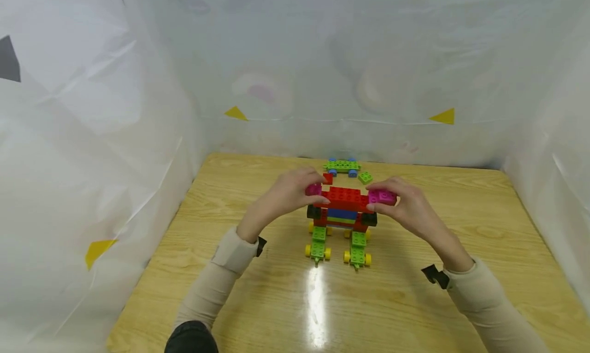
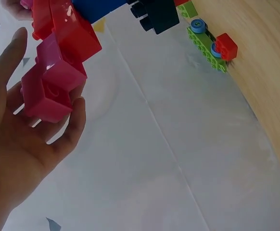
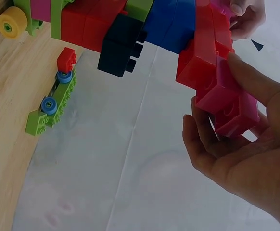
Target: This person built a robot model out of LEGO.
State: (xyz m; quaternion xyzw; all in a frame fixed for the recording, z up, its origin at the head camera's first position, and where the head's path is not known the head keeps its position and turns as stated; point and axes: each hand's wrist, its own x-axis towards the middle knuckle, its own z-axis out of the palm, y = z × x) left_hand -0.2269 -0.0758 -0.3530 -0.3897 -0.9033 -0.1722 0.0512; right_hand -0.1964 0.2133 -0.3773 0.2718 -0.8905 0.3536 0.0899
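A tall toy-brick build stands on the table, with red bricks [image 1: 344,195] across its top and a blue layer [image 1: 342,214] below them. Dark bricks [image 1: 370,219] jut from its sides, and two green wheeled bases [image 1: 358,255] with yellow wheels are at its foot. My left hand [image 1: 292,191] holds pink bricks [image 2: 47,98] at the left end of the red top, thumb on one side and fingers on the other. At the opposite end my right hand [image 1: 410,207] grips more pink bricks [image 3: 236,115] between thumb and fingers, right against the red ones.
Behind the build lie a green base [image 1: 341,166] with blue wheels, a loose red brick [image 1: 328,179] and a small green brick [image 1: 365,177]. A wooden table [image 1: 258,302] carries everything. Pale sheeting [image 1: 313,76] with yellow and grey patches encloses the back and sides.
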